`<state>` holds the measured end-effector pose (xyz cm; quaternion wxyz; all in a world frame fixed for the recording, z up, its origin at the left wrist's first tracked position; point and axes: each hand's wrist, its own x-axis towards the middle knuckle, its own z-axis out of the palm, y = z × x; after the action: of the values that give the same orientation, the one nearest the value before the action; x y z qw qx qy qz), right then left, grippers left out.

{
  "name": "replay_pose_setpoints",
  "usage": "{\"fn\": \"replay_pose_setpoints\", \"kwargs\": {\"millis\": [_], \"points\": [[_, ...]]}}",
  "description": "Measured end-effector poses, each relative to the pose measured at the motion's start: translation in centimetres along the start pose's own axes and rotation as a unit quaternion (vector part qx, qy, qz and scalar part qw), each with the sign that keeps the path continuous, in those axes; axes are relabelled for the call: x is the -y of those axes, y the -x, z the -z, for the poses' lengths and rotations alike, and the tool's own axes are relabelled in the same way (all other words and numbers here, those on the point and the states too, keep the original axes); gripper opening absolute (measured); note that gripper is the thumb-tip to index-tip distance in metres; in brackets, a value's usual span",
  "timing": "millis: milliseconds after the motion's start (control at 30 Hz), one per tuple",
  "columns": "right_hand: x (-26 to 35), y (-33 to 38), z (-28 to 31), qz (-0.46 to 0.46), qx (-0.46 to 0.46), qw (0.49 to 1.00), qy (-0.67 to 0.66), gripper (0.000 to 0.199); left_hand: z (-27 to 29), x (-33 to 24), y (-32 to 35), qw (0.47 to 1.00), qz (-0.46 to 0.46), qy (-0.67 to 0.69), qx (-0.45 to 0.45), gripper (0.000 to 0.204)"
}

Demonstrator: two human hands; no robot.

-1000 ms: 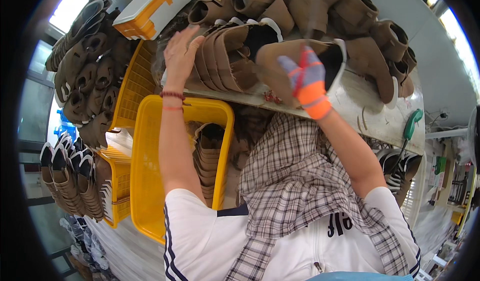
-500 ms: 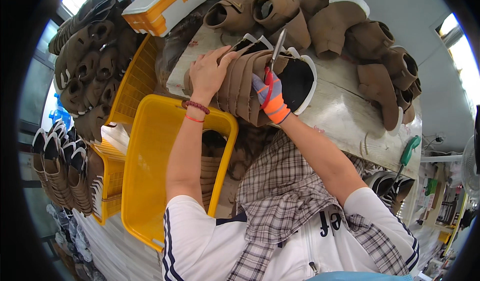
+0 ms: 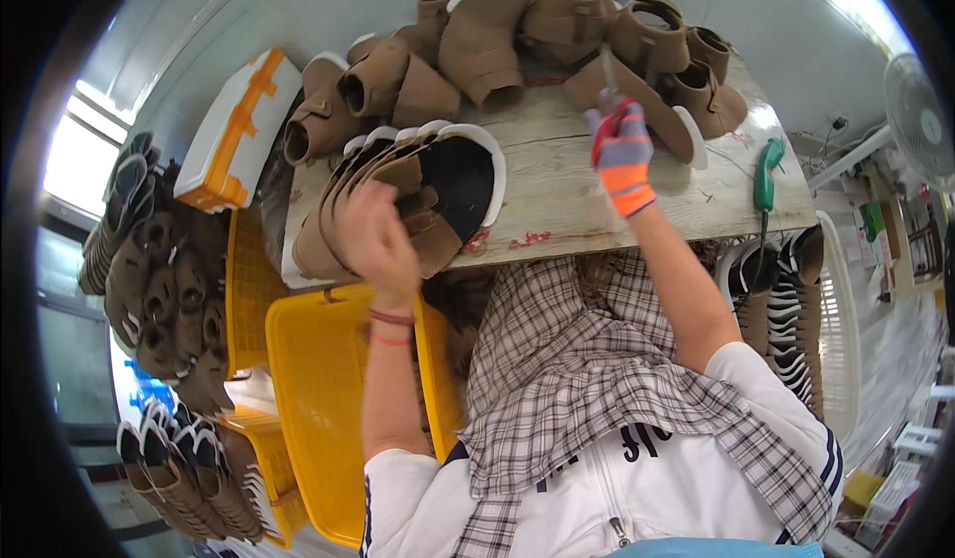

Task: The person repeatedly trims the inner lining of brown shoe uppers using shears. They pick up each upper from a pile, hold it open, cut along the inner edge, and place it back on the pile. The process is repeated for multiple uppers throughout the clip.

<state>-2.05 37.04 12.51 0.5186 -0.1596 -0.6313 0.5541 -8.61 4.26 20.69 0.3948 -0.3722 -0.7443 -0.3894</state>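
Brown boot uppers (image 3: 398,195), centre frame, are steadied by your spread-fingered left hand (image 3: 373,235); your gloved right hand (image 3: 624,155) pinches a thin tool (image 3: 606,69).

Brown boots (image 3: 477,36), yellow crate (image 3: 318,399), checked cloth (image 3: 587,379).

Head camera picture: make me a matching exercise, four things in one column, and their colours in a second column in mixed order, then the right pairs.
Things:
1. crate
2. glove on the right hand
3. tool lying at the table's right end
4. stack of shoes under the left hand

Colours:
A. brown with white soles
B. green
C. yellow
D. orange, grey and red

Pairs: 1-C, 2-D, 3-B, 4-A
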Motion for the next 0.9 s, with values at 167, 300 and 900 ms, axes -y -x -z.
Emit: {"fn": "replay_pose_setpoints", "kwargs": {"millis": [167, 300, 900], "points": [[4.6, -6.1, 4.8, -0.025, -0.047, 0.857, 0.513, 0.032, -6.0, -6.3, 4.4, 0.961, 0.088, 0.217, 0.149, 0.017], [4.3, -2.6, 6.9, 0.014, 0.053, 0.905, 0.421, 0.035, -10.7, -6.5, 7.1, 0.648, 0.517, 0.490, 0.269, 0.030], [18.6, 14.5, 11.1, -0.354, 0.409, 0.829, 0.143, 0.019, 2.3, -1.0, 18.4, 0.306, 0.659, 0.585, 0.360, 0.020]]}}
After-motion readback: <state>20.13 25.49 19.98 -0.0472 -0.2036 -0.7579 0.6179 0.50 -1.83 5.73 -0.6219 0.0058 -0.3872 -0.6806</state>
